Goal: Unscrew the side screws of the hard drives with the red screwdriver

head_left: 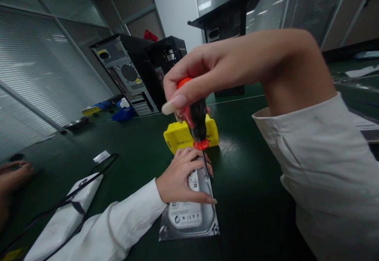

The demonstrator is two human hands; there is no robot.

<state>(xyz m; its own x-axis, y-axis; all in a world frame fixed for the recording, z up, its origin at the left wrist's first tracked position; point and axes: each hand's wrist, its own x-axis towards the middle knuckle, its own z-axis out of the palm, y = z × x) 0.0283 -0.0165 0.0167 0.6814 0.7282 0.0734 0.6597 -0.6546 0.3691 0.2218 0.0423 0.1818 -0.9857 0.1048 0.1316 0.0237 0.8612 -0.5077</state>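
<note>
A silver hard drive [204, 229] with a white label lies flat on the dark green table. My left hand [180, 178] grips it from above, thumb at its right edge and fingers across its far part. Above the drive, my right hand [195, 79] is wrapped round the top of a red and black screwdriver [197, 122]. The screwdriver leans slightly, and its thin shaft comes down to the drive's right edge near my left fingertips. The tip's exact seat is too small to make out. Just behind the drive sits a yellow plastic bin [173, 134].
Black computer cases [139, 63] stand at the back, with another dark case [227, 28] farther right. A white power bank-like box [62, 221] with a black cable lies at left. Blue bins [123, 113] are behind. Another person's hand [14, 176] shows at far left.
</note>
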